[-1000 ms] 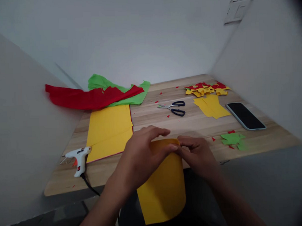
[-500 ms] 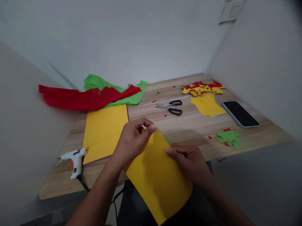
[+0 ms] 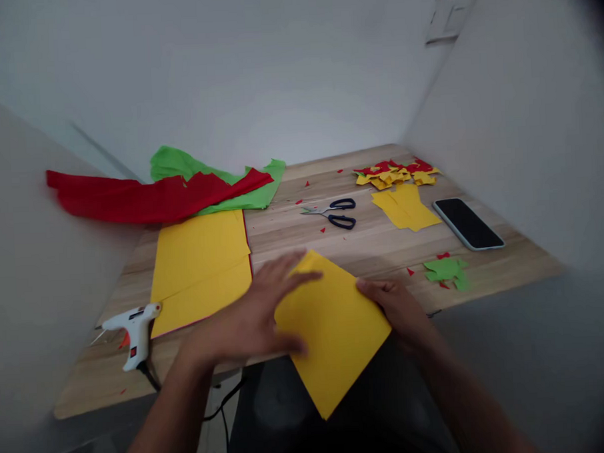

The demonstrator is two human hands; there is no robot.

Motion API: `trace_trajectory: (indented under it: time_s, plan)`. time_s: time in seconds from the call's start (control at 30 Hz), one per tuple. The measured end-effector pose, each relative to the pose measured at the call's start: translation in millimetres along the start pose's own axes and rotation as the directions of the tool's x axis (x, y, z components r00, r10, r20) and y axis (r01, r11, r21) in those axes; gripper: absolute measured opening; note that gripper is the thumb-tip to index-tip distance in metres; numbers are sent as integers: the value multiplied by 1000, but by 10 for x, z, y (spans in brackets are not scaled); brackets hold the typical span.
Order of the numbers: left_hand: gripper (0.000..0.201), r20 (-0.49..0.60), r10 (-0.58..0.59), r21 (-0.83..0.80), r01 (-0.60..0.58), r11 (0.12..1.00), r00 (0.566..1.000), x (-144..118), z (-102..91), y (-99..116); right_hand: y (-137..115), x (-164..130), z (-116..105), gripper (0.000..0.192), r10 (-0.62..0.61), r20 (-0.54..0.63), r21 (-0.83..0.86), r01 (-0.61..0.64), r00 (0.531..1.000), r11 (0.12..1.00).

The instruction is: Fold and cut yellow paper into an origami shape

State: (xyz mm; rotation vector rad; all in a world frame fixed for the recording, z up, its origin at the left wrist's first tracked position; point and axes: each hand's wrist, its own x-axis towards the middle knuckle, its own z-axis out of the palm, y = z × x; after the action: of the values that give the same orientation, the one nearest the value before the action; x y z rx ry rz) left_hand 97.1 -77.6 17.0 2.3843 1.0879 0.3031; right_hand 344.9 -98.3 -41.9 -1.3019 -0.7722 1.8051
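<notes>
Yellow folded paper (image 3: 336,325) lies half over the wooden table's (image 3: 383,243) near edge, the left hand (image 3: 250,315) pressing flat and open on it, the right hand (image 3: 398,306) pinching its right edge; firm, even pressure along the fold should crease it cleanly

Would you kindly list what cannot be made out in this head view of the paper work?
- Left hand: motion-blurred, so finger contact with the yellow sheet is unclear.
- Sheet's left part: hidden under that hand.
- Right hand: fingertips tucked behind the sheet's edge.
- Glue gun cord: drops behind the table edge.
- Wall fixture: blurred and cut off by the top edge.
</notes>
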Motion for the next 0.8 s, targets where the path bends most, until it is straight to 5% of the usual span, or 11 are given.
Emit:
trace_trajectory:
  time_s: [0.03, 0.07, 0.17, 0.23, 0.3, 0.33, 0.4, 0.5, 0.63, 0.7, 0.8]
  plan:
    - [96, 100, 47, 4, -47, 999, 994, -93, 48, 55, -18, 26, -1, 29, 25, 27, 60, -26, 999, 998]
    - [103, 84, 49, 31, -52, 998, 995, -170, 111, 96, -29, 52, 0, 28, 38, 51, 99, -43, 998, 994]
    - [61, -222, 105, 77, -90, 993, 969, -281, 304, 161, -28, 141, 0, 30, 46, 76, 97, -53, 996, 994]
    - [31, -499, 64, -13, -81, 997, 864, -264, 332, 206, -27, 198, -22, 32, -27, 25, 27, 26, 999, 999]
    - [12, -701, -203, -203, 81, 976, 683, -200, 244, 289, -70, 219, -55, 31, -234, -35, -64, 231, 972, 971]
    - [10, -731, -373, -332, 180, 926, 571, -156, 170, 342, -113, 205, -65, 29, -363, -35, -108, 357, 931, 928]
    - [13, -637, -588, -591, 174, 788, 498, -61, 23, 452, -232, 117, -53, 36, -559, 85, -163, 565, 825, 809]
    - [22, -421, -684, -811, 91, 578, 596, 55, -61, 571, -399, -105, 56, 54, -553, 202, -195, 587, 808, 786]
    - [27, -142, -646, -929, 124, 348, 750, 110, 60, 617, -453, -292, 198, 35, -534, -156, -246, 491, 831, 835]
    - [24, -172, -629, -945, 55, 324, 758, 121, 100, 612, -422, -314, 197, 35, -475, -226, -249, 421, 850, 872]
    - [33, -363, -649, -914, -118, 389, 669, 150, 78, 589, -348, -325, 135, 35, -426, -232, -236, 374, 875, 897]
